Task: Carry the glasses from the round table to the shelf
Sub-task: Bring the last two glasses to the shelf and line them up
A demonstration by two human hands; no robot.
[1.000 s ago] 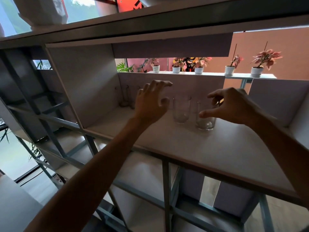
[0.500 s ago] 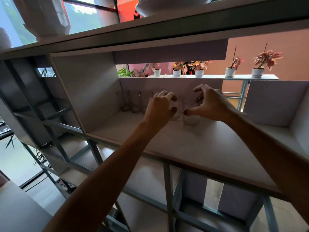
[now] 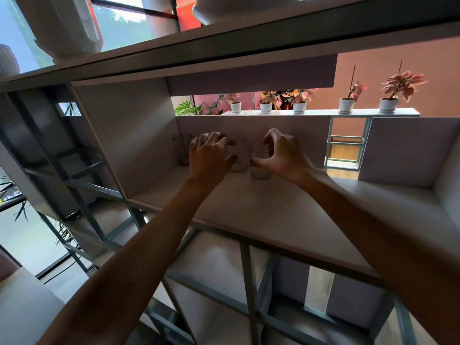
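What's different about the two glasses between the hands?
The left glass stands farther back on the shelf; the right glass stands nearer the front. The left hand curls round the left glass's side; the right hand arches over the right glass, thumb across its front. Both are clear and upright.

Near the back wall of the shelf (image 3: 273, 215), the left glass (image 3: 241, 163), gripped by the left hand (image 3: 209, 158), is set just beside the right glass (image 3: 260, 173), gripped by the right hand (image 3: 281, 155). More glasses (image 3: 183, 150) are stood in the shelf's back left corner. Potted plants (image 3: 265, 107) are lined up behind the shelf.
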